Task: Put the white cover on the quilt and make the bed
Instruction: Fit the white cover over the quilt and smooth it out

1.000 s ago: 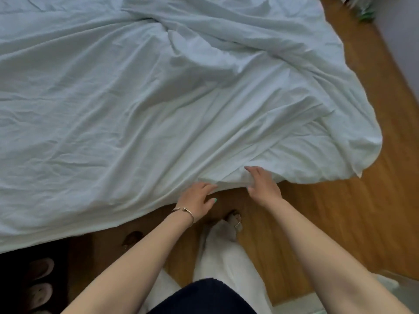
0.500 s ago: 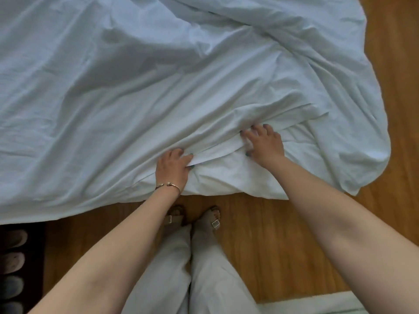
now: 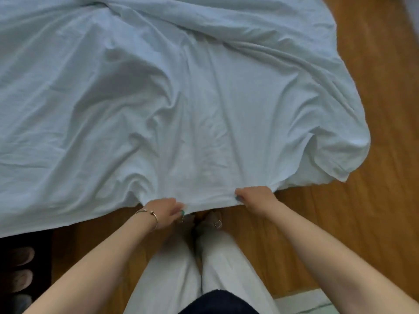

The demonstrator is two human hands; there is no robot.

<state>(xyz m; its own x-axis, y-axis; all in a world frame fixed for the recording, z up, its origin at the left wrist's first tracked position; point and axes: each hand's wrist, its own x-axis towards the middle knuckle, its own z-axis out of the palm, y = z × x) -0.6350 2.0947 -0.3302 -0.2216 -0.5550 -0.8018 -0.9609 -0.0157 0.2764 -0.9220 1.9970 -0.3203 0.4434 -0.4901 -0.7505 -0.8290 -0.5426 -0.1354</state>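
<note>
White cover spread over bed, near edge runs L-R, R corner hangs toward floor, L hand & R hand fingers curled, gripping near hem

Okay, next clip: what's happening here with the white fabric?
A person stands at the near edge of a bed, gripping the hem of the white cover with both hands. The left hand, with a bracelet on its wrist, and the right hand hold the edge a short way apart, above the person's feet. The cover is spread over the bed but wrinkled, and its right corner hangs over the wooden floor. Whether the quilt is inside cannot be told.
</note>
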